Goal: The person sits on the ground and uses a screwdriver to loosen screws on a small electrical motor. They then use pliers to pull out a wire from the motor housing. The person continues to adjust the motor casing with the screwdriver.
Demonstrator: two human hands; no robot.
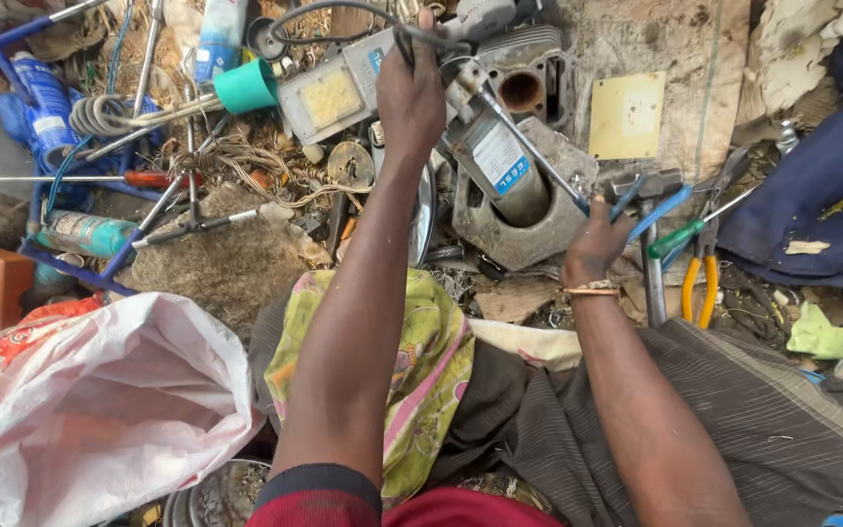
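Observation:
My left hand reaches forward and grips a black cable next to a grey motor-like metal part with a label. My right hand is closed on blue-handled pliers, close to the grey metal housing under that cylinder. A thin metal rod runs from the cylinder down toward my right hand. A bracelet sits on my right wrist.
A hammer, yellow-handled pliers and a green screwdriver lie to the right. A teal cup, wire coils, cans and rods crowd the left. A white plastic bag lies at lower left; a yellow-green cloth covers my lap.

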